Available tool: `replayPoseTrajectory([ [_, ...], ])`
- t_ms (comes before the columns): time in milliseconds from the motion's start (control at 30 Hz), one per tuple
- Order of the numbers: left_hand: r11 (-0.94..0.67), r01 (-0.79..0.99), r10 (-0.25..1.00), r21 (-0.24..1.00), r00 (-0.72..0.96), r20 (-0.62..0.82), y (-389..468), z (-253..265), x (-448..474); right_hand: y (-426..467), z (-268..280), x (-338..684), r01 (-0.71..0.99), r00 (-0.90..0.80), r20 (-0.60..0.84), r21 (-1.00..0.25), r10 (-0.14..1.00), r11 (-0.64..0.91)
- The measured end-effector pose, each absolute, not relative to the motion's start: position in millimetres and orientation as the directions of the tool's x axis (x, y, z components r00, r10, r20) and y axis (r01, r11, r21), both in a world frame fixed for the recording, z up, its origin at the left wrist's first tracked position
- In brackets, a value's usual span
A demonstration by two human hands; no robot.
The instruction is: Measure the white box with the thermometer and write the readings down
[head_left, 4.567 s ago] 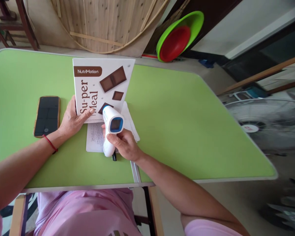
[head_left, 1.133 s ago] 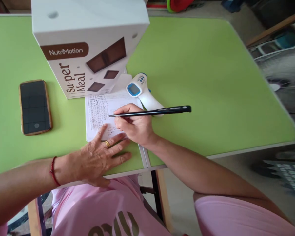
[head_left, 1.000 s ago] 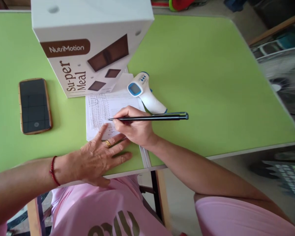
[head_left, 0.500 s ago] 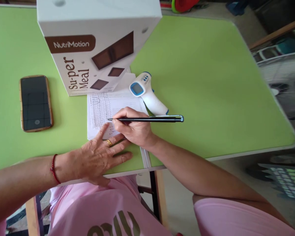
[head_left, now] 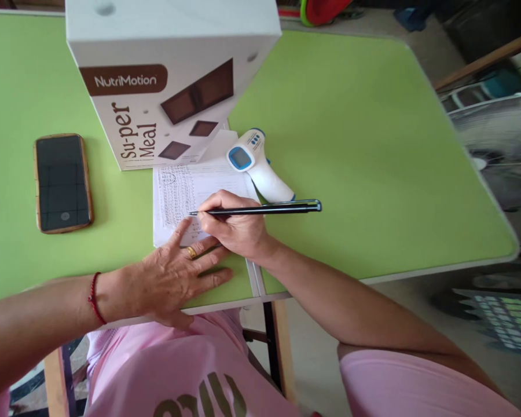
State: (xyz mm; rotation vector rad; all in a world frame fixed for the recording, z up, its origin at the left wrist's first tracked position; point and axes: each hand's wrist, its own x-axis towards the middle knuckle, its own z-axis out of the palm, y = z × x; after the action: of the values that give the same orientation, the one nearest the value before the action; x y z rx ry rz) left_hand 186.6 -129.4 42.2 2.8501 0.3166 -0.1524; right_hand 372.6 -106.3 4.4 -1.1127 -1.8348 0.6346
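Note:
My right hand [head_left: 238, 226] is closed around a black pen [head_left: 282, 208], whose tip meets a sheet of paper [head_left: 167, 223] filled with handwritten lines. My left hand [head_left: 180, 278] lies flat with fingers spread, its index finger on the paper close to the pen tip and the rest across the paper's lower edge and the table. Part of the writing is hidden by both hands. Just beyond my right hand, a white and blue infrared thermometer [head_left: 263, 168] rests partly on the paper. A white NutriMotion box [head_left: 125, 119] stands over the paper's far end.
A smartphone [head_left: 63, 182] in a brown case lies on the green table [head_left: 364, 150] at the left. The table's near edge runs just in front of my body. A fan [head_left: 490, 139] stands on the floor side at the right.
Both hands keep nearly the same pose. The pen's rear end has shifted very slightly, and the whole view has moved a little.

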Motion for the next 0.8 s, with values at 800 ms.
replayPoseTrajectory([
  [800, -0.94, 0.239, 0.214, 0.243, 0.969, -0.125, -129.6, 40.3, 186.9, -104.6, 5.0, 372.2, 0.417, -0.195, 0.455, -0.764, 0.869, 0.493],
])
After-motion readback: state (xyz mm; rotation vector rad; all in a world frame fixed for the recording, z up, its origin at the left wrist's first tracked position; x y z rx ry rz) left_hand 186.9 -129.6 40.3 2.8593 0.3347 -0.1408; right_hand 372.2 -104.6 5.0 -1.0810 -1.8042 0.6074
